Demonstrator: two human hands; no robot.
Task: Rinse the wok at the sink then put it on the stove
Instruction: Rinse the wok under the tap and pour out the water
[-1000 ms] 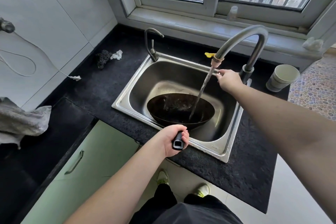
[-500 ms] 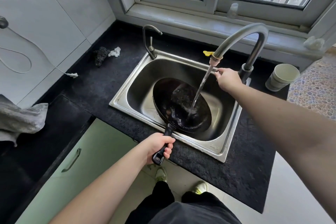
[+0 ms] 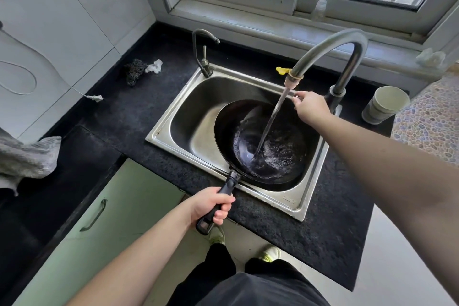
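The black wok (image 3: 229, 131) lies in the steel sink (image 3: 162, 131), tilted with its bowl facing up at me. Its long black handle sticks out over the sink's front rim. My left hand (image 3: 211, 205) grips that handle near its end. Water (image 3: 273, 117) streams from the tall curved faucet (image 3: 330, 42) into the wok and pools and splashes at its bottom. My right hand (image 3: 310, 107) reaches to the faucet's base, fingers curled on the lever, which is mostly hidden. No stove is in view.
A small second tap (image 3: 203, 57) stands at the sink's back left corner. On the black counter lie a dark scrubber (image 3: 135, 71) at the left and a pale cup (image 3: 385, 104) at the right. A grey cloth (image 3: 24, 156) lies far left. Green cabinet doors (image 3: 124, 206) are below.
The wok has tipped from nearly level to facing me and slid right in the sink. My left hand has drawn back along the handle. My right hand has stayed at the faucet.
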